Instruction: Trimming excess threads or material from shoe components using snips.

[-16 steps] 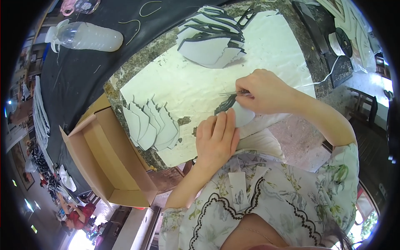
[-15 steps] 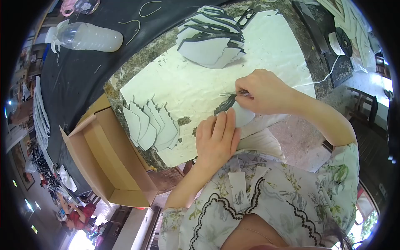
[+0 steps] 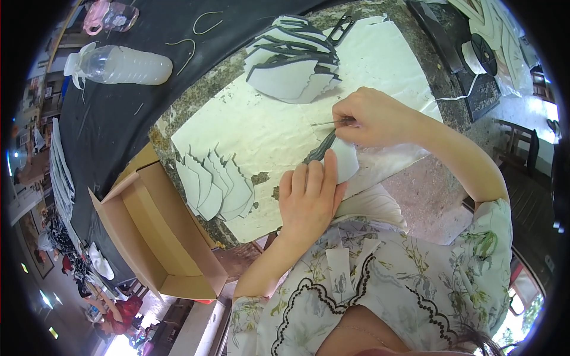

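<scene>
Fingers stretched and lying flat, my left hand (image 3: pixel 309 193) presses on a white curved piece with a dark edge (image 3: pixel 347 163) at the near side of the paper. My right hand (image 3: pixel 374 115) is closed around a thin, pointed metal tool (image 3: pixel 323 123) just above the piece's far end. The tool's tip points left; its back part is hidden in my fingers. A stack of white pieces with dark edges (image 3: pixel 291 74) lies farther off. Several similar pale pieces (image 3: pixel 217 187) are fanned out to the left of my left hand.
Pale paper (image 3: pixel 267 130) covers the worn work table. An open cardboard box (image 3: pixel 160 231) stands at the left edge. Farther back are a plastic bottle (image 3: pixel 127 64) and a pink-handled jug (image 3: pixel 110 16). A spool (image 3: pixel 478 54) sits at the right. Another person (image 3: pixel 122 314) is at lower left.
My right hand has shifted slightly away from me and left with the tool, uncovering more of the white piece. My left hand still lies on it. The whole view has shifted slightly.
</scene>
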Available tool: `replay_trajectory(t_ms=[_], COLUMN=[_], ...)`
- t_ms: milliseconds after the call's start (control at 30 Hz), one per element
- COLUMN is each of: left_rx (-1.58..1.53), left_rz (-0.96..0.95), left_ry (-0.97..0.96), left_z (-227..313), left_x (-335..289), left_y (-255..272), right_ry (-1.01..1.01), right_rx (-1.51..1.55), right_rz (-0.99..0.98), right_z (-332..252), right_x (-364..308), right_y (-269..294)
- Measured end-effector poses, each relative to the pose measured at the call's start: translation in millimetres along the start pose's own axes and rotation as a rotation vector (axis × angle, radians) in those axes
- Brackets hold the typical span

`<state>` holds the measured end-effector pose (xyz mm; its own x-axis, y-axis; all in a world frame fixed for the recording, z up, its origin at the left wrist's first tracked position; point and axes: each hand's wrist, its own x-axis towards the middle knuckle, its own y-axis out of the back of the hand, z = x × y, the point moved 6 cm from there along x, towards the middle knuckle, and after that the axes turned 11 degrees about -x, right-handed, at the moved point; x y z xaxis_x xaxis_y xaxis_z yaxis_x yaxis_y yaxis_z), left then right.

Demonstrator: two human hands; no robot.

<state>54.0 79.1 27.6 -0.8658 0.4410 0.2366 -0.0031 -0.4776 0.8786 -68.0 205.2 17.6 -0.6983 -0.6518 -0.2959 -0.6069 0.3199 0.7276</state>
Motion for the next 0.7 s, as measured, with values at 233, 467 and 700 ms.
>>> replay_trajectory(t_ms=[233,467,700], left_rx=[-0.154,-0.066,-0.041], left_rz=[-0.072,-0.036,-0.07], left_ry=[0.019,-0.038,-0.05], left_z=[-1,2,2], left_x=[17,18,26], left_y=[-5,-6,-8], right_ry=[-0.001,-0.041,-0.116], right_rx=[-0.027,-0.008,0.004], right_rz=[0.069,0.077,0.069], right_z=[5,14,21], right_x=[-4,-9,-11], right_y=[1,7,7])
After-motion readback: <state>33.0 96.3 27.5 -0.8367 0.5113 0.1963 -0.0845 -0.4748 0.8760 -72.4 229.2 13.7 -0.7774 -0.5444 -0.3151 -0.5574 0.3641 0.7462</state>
